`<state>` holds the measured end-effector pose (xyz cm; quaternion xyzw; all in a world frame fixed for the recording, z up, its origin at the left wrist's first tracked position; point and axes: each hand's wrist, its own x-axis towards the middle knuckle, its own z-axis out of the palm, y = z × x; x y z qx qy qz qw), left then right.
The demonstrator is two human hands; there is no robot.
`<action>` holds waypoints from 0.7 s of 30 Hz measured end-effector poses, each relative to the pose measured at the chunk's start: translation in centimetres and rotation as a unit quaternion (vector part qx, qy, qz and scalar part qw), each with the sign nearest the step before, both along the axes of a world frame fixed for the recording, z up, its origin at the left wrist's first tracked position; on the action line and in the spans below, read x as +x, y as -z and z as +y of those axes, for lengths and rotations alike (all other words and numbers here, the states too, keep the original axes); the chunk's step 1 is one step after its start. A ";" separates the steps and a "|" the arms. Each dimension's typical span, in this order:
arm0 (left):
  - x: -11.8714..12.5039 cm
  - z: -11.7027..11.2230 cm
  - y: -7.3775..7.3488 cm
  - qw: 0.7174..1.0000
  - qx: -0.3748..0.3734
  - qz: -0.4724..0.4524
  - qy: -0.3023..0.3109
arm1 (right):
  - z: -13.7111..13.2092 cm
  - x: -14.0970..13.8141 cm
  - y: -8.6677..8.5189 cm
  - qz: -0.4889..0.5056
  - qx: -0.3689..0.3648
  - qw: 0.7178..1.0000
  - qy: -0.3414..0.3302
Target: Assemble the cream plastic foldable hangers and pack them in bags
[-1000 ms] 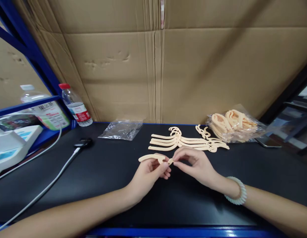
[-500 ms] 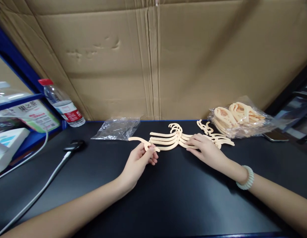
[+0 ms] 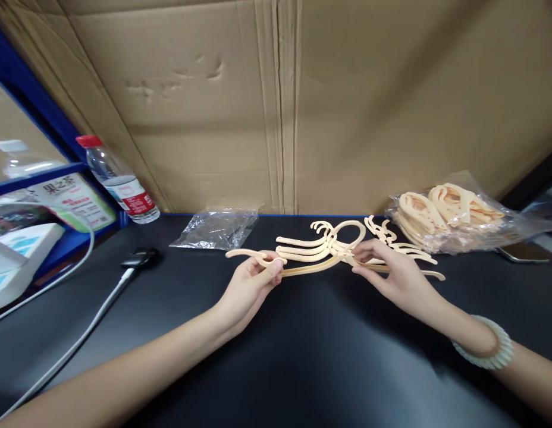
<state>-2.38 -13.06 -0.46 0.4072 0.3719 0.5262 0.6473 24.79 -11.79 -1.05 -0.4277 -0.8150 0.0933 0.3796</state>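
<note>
My left hand (image 3: 253, 282) is closed on a small curved cream plastic piece (image 3: 244, 254), held just above the black table (image 3: 276, 356). My right hand (image 3: 394, 274) pinches a cream plastic hanger (image 3: 347, 238) at its neck and lifts it off a pile of several like hangers (image 3: 311, 246) lying on the table between my hands. The hanger's hook curves up behind my fingers and its arm reaches left toward my left hand. A pale bead bracelet (image 3: 494, 351) is on my right wrist.
A clear bag of more cream hangers (image 3: 454, 217) lies at the back right. An empty clear bag (image 3: 218, 229) lies at the back middle. A water bottle (image 3: 119, 181), a white cable with a black plug (image 3: 137, 260) and a blue shelf frame (image 3: 57, 172) are at left. Cardboard (image 3: 276, 101) forms the back wall.
My right hand went from meeting my left hand over the small piece to the pile, and now lifts one hanger. My left hand moved back and slightly left with its piece.
</note>
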 end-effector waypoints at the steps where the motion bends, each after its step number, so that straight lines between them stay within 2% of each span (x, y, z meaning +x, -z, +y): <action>1: -0.1 0.2 0.0 1.000 -0.004 -0.010 0.004 | 0.0 0.0 -0.1 0.001 0.009 1.000 0.001; 7: -0.6 0.8 -0.2 0.999 -0.036 -0.033 0.009 | -0.3 0.2 -1.0 -0.013 0.042 0.999 0.004; 15: -1.3 1.2 -0.7 0.987 -0.053 -0.083 0.128 | -0.9 0.4 -1.4 0.006 0.051 0.999 0.006; 21: -1.2 0.9 -1.0 0.981 -0.050 -0.082 0.166 | -1.2 0.3 -1.4 0.008 0.080 0.997 -0.001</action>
